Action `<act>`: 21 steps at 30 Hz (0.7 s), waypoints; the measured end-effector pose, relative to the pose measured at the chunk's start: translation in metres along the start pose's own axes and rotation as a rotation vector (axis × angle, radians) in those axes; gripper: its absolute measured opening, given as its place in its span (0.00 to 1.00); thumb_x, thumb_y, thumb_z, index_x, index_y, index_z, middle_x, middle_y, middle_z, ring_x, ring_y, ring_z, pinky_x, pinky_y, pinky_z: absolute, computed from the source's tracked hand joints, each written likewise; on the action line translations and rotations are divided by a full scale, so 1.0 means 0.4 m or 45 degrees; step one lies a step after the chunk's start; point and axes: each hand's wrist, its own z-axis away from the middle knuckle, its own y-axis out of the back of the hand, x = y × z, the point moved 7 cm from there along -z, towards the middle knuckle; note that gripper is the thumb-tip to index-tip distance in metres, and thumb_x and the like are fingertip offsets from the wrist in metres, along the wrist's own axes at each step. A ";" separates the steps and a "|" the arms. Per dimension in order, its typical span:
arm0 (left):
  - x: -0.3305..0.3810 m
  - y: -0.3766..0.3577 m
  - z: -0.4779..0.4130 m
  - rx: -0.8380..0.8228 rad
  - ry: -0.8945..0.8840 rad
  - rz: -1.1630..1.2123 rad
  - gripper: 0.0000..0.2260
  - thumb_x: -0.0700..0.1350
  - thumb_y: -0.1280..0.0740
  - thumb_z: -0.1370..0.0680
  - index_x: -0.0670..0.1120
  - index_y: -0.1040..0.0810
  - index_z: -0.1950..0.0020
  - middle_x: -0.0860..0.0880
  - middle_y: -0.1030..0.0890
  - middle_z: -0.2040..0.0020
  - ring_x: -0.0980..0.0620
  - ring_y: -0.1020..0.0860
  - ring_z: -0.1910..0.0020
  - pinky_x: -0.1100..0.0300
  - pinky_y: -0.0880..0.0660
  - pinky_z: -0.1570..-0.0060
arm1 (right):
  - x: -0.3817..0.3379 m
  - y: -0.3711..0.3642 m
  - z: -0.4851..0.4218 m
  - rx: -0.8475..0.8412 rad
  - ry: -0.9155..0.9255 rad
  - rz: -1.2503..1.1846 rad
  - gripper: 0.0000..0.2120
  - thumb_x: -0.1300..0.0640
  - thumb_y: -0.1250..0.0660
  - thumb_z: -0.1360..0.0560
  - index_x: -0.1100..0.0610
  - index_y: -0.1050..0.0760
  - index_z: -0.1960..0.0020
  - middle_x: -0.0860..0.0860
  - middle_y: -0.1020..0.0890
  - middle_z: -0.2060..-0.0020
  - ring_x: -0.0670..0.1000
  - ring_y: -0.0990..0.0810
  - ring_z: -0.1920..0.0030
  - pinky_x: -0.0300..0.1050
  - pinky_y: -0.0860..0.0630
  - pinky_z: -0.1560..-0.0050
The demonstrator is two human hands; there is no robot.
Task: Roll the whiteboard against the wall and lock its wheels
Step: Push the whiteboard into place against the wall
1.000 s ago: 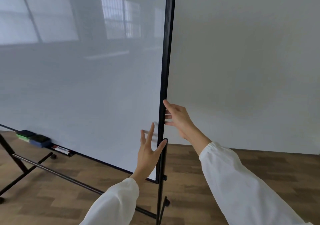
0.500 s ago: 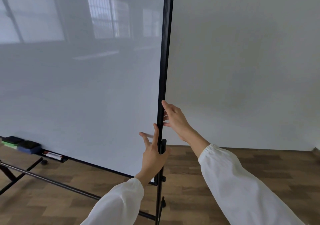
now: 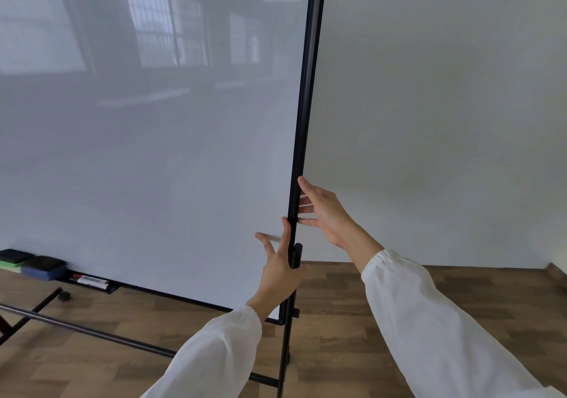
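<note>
The whiteboard is a tall glossy white panel in a black frame, and it fills the left half of the view. Its right frame post runs vertically through the middle. The white wall lies right behind that edge. My left hand is wrapped around the post low down, thumb round the post and fingers spread on the board face. My right hand is just above it on the far side, fingers straight and apart, touching the post's rear edge. One caster shows at lower left.
The tray on the board's lower left edge holds a green eraser, a blue eraser and markers. The stand's black crossbar runs low over the wood floor. Open floor lies to the right.
My left hand went from open beside the frame to closed around the post. My right hand has stayed against the frame's edge. The board has shifted slightly in view.
</note>
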 end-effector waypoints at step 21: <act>-0.002 -0.113 -0.361 0.077 0.130 0.072 0.53 0.41 0.29 0.23 0.78 0.67 0.27 0.39 0.76 0.22 0.49 0.22 0.58 0.61 0.19 0.58 | 0.009 0.158 -0.376 -0.052 0.070 -0.036 0.29 0.32 0.33 0.26 0.56 0.19 0.39 0.54 0.15 0.48 0.52 0.14 0.48 0.51 0.15 0.48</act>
